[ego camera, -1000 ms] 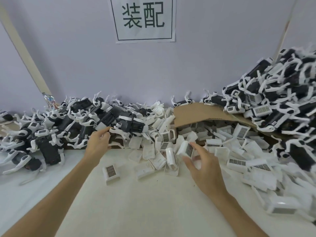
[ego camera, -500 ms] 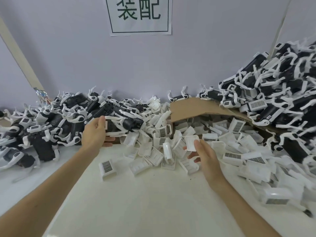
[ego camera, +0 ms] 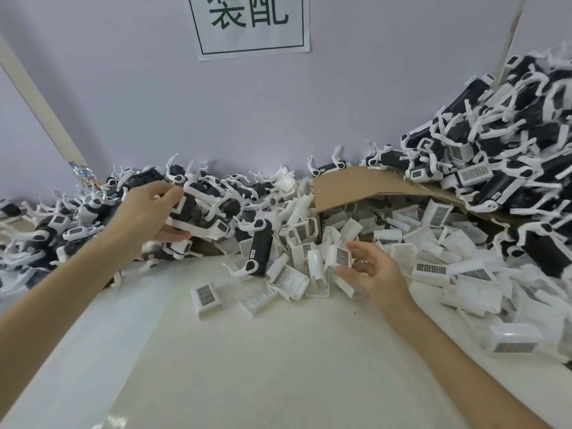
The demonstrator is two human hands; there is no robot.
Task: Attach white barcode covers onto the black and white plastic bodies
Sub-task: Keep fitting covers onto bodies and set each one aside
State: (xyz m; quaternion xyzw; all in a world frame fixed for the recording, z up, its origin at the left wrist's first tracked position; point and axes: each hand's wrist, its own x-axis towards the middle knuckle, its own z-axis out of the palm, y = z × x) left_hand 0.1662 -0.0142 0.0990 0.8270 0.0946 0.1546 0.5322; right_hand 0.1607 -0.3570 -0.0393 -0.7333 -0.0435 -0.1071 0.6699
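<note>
My left hand point(ego camera: 148, 212) grips a black and white plastic body point(ego camera: 201, 212), lifted a little off the left pile of bodies point(ego camera: 71, 224). My right hand point(ego camera: 371, 274) pinches a white barcode cover point(ego camera: 343, 257) between thumb and fingers, its dark grid facing me, just above the heap of white covers point(ego camera: 448, 274). Another body point(ego camera: 261, 249) has slid down and lies upright-tilted at the heap's near edge, between my two hands. A single cover point(ego camera: 205, 297) lies alone on the white table.
A far bigger pile of bodies point(ego camera: 495, 156) rises at the right, resting on a bent cardboard sheet point(ego camera: 356, 184) that roofs part of the covers. The white table surface point(ego camera: 263, 366) stretches toward me. A printed sign point(ego camera: 250, 23) hangs on the lilac wall.
My left hand closed on a body and raised it from the pile. A second body tumbled down toward the table. My right hand turned the cover so its barcode faces me.
</note>
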